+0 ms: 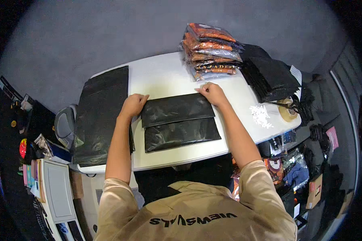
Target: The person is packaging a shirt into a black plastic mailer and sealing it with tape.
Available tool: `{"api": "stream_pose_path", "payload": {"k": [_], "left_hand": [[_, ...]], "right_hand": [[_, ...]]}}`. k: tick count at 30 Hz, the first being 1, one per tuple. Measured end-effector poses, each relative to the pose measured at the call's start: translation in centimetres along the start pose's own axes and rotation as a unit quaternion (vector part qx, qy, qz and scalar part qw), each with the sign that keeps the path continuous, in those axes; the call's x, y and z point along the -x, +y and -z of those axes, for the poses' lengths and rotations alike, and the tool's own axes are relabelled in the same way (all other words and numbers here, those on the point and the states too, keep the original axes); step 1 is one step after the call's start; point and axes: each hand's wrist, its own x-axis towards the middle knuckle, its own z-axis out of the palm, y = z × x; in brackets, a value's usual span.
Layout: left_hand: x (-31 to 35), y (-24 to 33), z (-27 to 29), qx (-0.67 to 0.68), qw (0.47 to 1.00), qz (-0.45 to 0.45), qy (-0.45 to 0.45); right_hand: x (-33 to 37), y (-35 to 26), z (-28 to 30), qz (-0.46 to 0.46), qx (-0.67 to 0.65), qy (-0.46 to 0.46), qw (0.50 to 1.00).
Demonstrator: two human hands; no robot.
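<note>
A black plastic mailing bag (181, 122) lies flat on the white table in front of me, its far part folded over toward me so that an edge runs across its middle. My left hand (134, 105) is closed at the bag's far left corner, fingers curled. At the far right corner my right hand (212, 94) is closed too, thumb and fingers pressed together on the edge. The fingertips of both hands are partly hidden.
Large flat black bags (102, 108) are piled at the table's left. Clear-wrapped orange and dark garments (213, 52) stand stacked at the back. On the right are more black packages (271, 76), small white strips (261, 116) and a tape roll (286, 112). A white cabinet (58, 190) stands lower left.
</note>
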Motion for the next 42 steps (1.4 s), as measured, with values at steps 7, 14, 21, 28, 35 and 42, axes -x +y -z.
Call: {"api": "stream_pose_path", "payload": {"k": [7,14,21,28,35,42], "left_hand": [[0.2,0.4,-0.5,0.066,0.997,0.021,0.040],[5.9,2.2,2.3,0.015,0.989,-0.035,0.145],[11.6,3.9,2.4,0.076,0.986,-0.114,0.095],[12.8,4.3,2.3,0.076,0.984,-0.129,0.093],[13.6,4.2,1.8,0.095,0.983,-0.122,0.103],[13.6,3.8,1.5,0.086,0.977,-0.149,0.128]], "right_hand": [[-0.5,0.9,0.1,-0.001,-0.036,0.006,0.999],[4.0,-2.8,2.9,0.038,-0.108,0.039,0.993],[11.2,-4.6,5.6,0.142,-0.027,-0.021,0.989],[11.0,-4.5,4.8,0.183,-0.036,0.031,0.982],[11.5,-4.7,4.9,0.168,-0.036,0.047,0.984],[11.6,-4.7,5.1,0.166,-0.060,0.048,0.983]]}}
